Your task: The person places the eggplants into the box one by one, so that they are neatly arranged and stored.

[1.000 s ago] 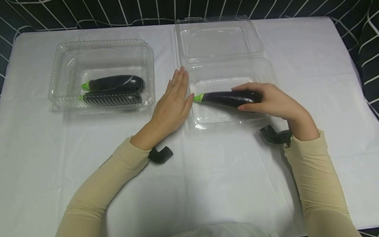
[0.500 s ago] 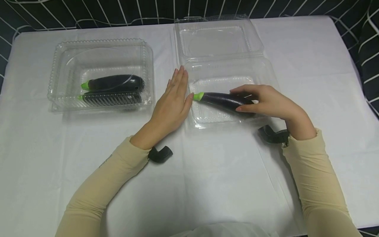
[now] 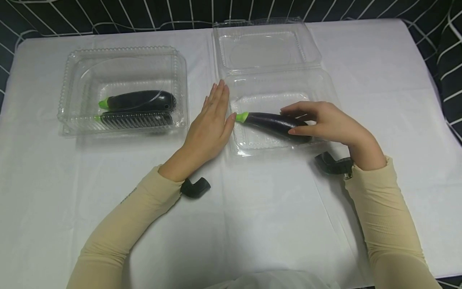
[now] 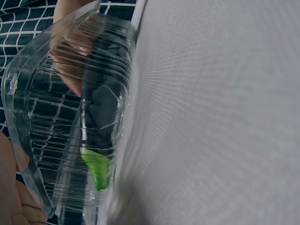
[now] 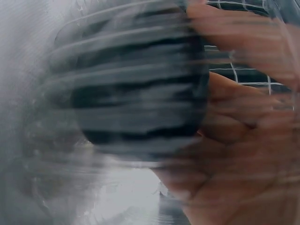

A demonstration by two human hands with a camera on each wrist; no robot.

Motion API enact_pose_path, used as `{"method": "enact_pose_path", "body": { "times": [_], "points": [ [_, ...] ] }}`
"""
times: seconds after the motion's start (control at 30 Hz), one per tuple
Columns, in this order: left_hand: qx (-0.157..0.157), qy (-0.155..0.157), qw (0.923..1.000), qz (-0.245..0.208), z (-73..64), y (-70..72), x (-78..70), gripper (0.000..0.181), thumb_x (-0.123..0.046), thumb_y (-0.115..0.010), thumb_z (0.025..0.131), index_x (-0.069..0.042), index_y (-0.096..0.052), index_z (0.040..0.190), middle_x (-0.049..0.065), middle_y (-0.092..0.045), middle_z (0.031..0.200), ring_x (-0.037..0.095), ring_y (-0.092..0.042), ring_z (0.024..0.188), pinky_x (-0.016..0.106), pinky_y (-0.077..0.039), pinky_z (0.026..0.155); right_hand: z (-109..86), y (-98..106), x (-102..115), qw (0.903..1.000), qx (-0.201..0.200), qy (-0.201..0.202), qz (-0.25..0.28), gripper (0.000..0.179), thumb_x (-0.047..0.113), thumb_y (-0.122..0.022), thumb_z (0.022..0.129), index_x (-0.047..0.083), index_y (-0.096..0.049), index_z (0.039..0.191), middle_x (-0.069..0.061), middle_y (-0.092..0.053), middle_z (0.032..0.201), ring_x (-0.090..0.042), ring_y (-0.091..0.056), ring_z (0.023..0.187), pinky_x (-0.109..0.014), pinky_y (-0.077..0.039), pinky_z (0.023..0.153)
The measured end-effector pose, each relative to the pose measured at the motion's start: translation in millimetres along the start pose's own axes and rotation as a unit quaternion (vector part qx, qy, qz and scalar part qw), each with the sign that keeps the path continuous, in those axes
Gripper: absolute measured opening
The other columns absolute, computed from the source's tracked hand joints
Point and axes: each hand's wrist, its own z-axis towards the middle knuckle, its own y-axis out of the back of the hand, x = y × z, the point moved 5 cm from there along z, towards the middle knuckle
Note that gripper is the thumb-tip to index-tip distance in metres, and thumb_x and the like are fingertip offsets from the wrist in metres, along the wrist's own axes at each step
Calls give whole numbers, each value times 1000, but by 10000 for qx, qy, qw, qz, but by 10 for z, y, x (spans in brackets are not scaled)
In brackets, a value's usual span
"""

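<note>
A dark eggplant (image 3: pixel 268 122) with a bright green stem end lies tilted inside the right clear plastic clamshell box (image 3: pixel 252 148), whose lid is folded back. My right hand (image 3: pixel 330 122) holds its thick end, thumb on the near side and fingers on the far side. Blurred box ribs cover that end in the right wrist view. My left hand (image 3: pixel 207 124) lies with straight fingers along the left wall of this box, its thumb by the green stem. In the left wrist view, the green stem (image 4: pixel 97 168) shows through the ribbed wall.
A second clear box (image 3: pixel 122 52), lid shut, stands at the left with a dark eggplant (image 3: pixel 142 101) inside and another dark, green-tipped one seen through its ribbed front wall. The open lid (image 3: pixel 258 50) lies toward the back edge of the white-covered table (image 3: pixel 252 220).
The eggplant's thick end has lowered and come slightly nearer in the box, with my right hand shifting a little left. My left hand stays at the box wall.
</note>
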Motion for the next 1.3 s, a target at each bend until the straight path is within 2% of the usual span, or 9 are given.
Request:
{"method": "enact_pose_path", "body": {
  "times": [0.4,0.53,0.67,0.97,1.3],
  "points": [
    [30,23,10000,10,-7,6,2,59,-26,-34,102,8,-15,147,18,-7,156,21,2,143,31,-4,115,-4,16,24,9998,-52,33,188,44,7,-71,83,3,-59,125,-12,-61,122,-21,-56,112,-13,-39,91],
    [5,12,10000,37,-7,10,2,58,-25,-34,102,8,-16,146,18,-7,156,22,1,143,32,-4,116,-14,54,18,9993,-158,-136,306,43,10,-71,84,5,-60,125,-10,-61,123,-11,-55,111,-12,-40,90],
    [53,38,10000,23,10,-2,1,59,-26,-34,102,7,-15,147,17,-6,156,22,1,144,31,-3,116,-57,145,-5,9975,-415,-281,499,41,12,-70,85,7,-61,125,-9,-62,121,-3,-57,106,-12,-43,86],
    [121,45,9999,87,22,-30,-7,59,-26,-34,102,7,-14,147,18,-5,156,24,-1,144,32,-3,116,-184,385,-71,9901,-1115,-355,771,39,10,-70,85,4,-61,122,5,-66,109,-5,-60,101,-11,-45,82],
    [129,39,9999,79,9,-4,-2,59,-26,-34,102,7,-14,147,18,-5,156,24,0,144,32,-3,116,-306,646,-198,9830,-1372,-635,1037,38,8,-70,85,6,-63,122,10,-67,106,-2,-61,96,-8,-45,78]
  ]
}}
